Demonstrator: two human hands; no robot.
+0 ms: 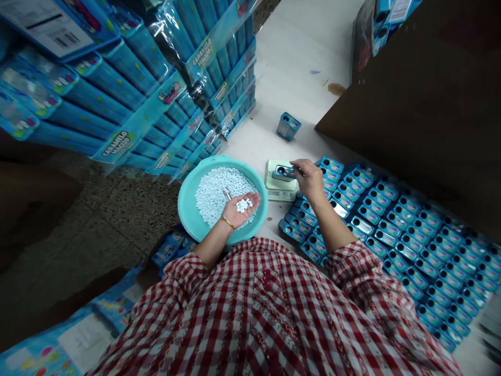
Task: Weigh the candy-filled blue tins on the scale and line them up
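My left hand [240, 207] lies palm up over a turquoise plastic basin [187, 209], holding a few small white candies [243, 205]. The basin is heaped with the same pale candies [213, 196], and a small silver cylinder [227, 194] shows by my left fingers. My right hand [309, 179] is pinched at the end of a small blue tin [284, 172], which lies on a pale green digital scale [278, 184]. I cannot tell whether those fingers grip the tin or something small.
Several rows of blue tins [407, 245] cover the floor to the right, beside a dark brown board [410, 104]. Shrink-wrapped stacks of blue "Caramelo" boxes [129, 99] rise at the left. One blue tin [288, 126] stands alone on the pale floor beyond the scale.
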